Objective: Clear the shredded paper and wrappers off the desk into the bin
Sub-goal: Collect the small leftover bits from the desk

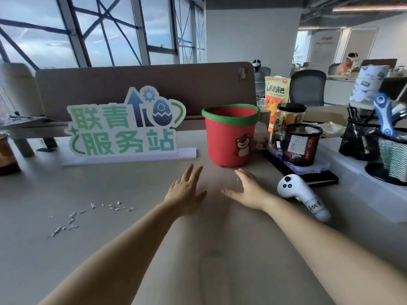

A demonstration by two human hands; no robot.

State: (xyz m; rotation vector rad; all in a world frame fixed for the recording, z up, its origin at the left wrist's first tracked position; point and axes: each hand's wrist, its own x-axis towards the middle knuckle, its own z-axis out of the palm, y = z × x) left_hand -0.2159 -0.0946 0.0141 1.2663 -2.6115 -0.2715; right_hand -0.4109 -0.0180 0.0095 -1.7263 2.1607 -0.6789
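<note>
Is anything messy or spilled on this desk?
Yes. Small white paper shreds lie scattered on the desk, left of the left hand, and one stray scrap sits by the right hand. All outside the red bin.

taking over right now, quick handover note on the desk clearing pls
Left hand: open, fingers spread, holding nothing.
Right hand: open, empty, beside a lone paper scrap.
Red bin: upright on the desk, just beyond both hands; contents not visible.
Shredded paper: scattered on the desk left of the left hand.
Done: cannot tell. Left: gather the shreds and the scrap into the bin.
</note>
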